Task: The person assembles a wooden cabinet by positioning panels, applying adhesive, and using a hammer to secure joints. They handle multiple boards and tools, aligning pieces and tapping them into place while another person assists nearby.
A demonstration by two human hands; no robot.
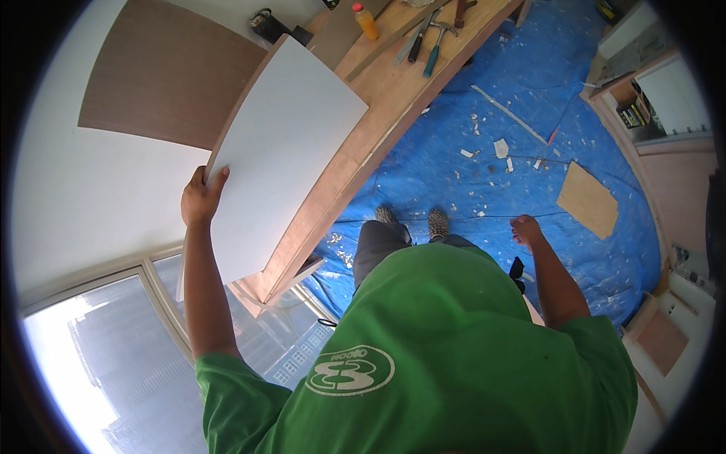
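Observation:
My left hand (201, 198) grips the left edge of a large white rectangular board (291, 151). The board is held up and tilted above a long wooden workbench (382, 113). My right hand (525, 230) hangs at my side over the blue tarp (469, 174), its fingers curled in and holding nothing. My feet in grey shoes (437, 222) stand on the tarp beside the bench.
Hammers (435, 45), other hand tools and an orange bottle (366, 21) lie on the far end of the bench. A plywood scrap (587, 200), a thin strip and wood chips litter the tarp. A window (113, 356) lies at lower left, cabinets (658, 91) at right.

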